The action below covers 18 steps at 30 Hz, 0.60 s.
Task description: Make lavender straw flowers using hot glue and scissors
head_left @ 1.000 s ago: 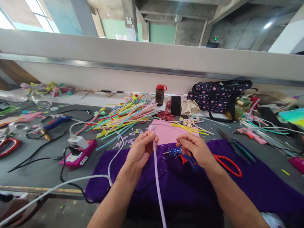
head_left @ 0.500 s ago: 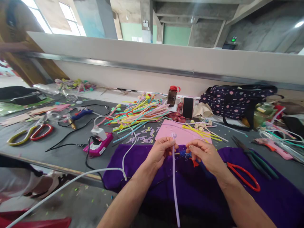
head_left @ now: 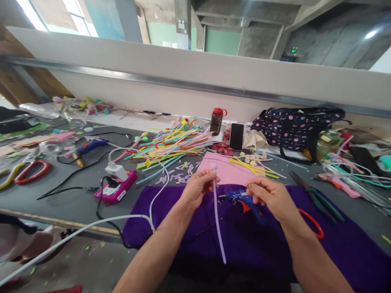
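My left hand (head_left: 203,186) pinches a lilac pipe cleaner (head_left: 217,221) just below the small rounded lilac bud at its top. The stem's long end hangs down over the purple cloth (head_left: 146,211). To the right, my right hand (head_left: 269,195) is closed, with thumb and fingertips together; anything between them is too small to make out. Just below and left of those fingers lies a blue glue gun (head_left: 236,196) with an orange trigger, its nozzle pointing left. Part of the glue gun is hidden behind the hand and in shadow.
Pipe cleaners (head_left: 180,142) in many colours and cut lilac pieces (head_left: 180,173) lie ahead-left. A pink sheet (head_left: 214,165), phone (head_left: 236,137), bottle (head_left: 217,122) and patterned bag (head_left: 293,130) stand beyond. Pliers (head_left: 320,199) lie right; a power strip (head_left: 117,187) and scissors (head_left: 32,171) left.
My right hand has drawn away to the right from my left hand, uncovering more of the glue gun. The whole view has shifted, so things on the table appear further left.
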{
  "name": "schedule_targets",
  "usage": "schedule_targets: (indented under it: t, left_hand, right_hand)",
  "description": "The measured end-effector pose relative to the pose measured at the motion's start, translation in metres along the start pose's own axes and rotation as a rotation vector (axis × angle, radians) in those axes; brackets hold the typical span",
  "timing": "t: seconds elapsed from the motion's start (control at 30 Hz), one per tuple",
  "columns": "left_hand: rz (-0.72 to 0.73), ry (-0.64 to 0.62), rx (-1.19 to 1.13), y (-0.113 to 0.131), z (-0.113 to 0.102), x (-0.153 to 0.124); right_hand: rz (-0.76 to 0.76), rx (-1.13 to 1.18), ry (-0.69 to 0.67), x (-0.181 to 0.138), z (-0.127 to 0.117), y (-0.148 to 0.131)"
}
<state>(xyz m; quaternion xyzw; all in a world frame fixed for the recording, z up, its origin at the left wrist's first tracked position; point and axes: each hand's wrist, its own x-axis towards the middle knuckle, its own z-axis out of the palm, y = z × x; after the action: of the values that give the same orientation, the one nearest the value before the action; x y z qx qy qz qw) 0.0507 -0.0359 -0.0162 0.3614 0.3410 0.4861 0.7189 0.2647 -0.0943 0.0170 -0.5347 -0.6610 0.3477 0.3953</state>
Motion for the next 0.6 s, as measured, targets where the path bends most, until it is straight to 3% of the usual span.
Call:
schedule_targets:
  t: [0.17, 0.33, 0.47, 0.6]
  left_hand:
    - [-0.007, -0.031, -0.009, 0.001, 0.001, -0.003]
    - [0.014, -0.073, -0.068, 0.0, 0.003, -0.009]
    - [0.044, -0.05, -0.107, 0.001, 0.002, -0.012]
    - [0.083, -0.039, -0.164, 0.004, 0.001, -0.014]
  right_hand:
    - [0.024, -0.517, 0.009, -0.022, -0.021, 0.019]
    - [0.105, -0.847, -0.075, -0.026, -0.002, 0.035]
    - [0.114, -0.893, -0.139, -0.017, 0.006, 0.037]
    - [0.138, -0.722, -0.174, -0.01, -0.001, 0.048]
